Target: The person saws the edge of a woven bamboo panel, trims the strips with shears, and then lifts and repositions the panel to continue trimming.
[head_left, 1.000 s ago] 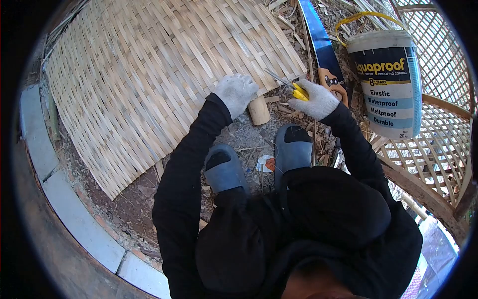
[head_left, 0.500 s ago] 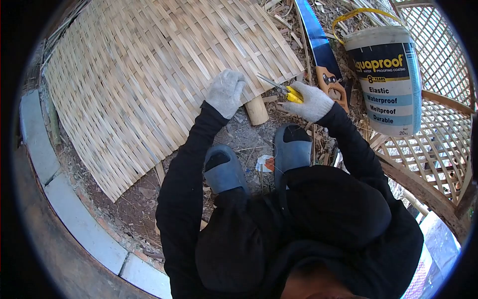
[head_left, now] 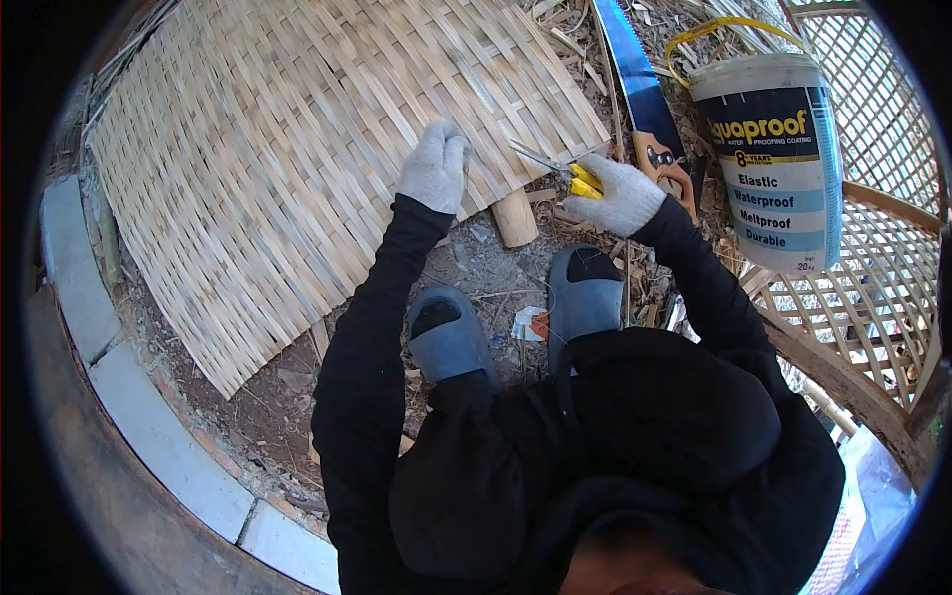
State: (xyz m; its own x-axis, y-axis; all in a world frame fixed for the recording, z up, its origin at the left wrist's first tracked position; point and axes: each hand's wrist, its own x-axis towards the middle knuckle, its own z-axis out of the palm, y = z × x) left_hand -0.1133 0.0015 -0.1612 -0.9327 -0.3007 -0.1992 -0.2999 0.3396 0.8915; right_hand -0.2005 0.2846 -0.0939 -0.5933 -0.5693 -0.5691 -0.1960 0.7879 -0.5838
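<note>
A large woven bamboo mat point(head_left: 288, 159) spreads across the upper left, its near edge resting by a short round piece of wood point(head_left: 515, 220). My left hand point(head_left: 434, 167), in a pale knitted glove, is over the mat near that edge, fingers curled together. Whatever is between those fingertips is hidden. In my gloved right hand point(head_left: 625, 195) is a pair of scissors point(head_left: 586, 182) with yellow handles. Their slim metal blades point left over the mat's near corner, slightly apart.
A handsaw point(head_left: 650, 119) with a wooden handle lies right of the mat. Beyond it stands a white bucket point(head_left: 778, 198) against lattice panels point(head_left: 873, 109). Wood scraps litter the ground, and grey blocks point(head_left: 164, 436) curve along the left. My slippers point(head_left: 585, 297) are below the mat.
My left hand has shifted slightly left and up over the mat, its fingers now pointing more upward. The right hand and scissors keep nearly the same place.
</note>
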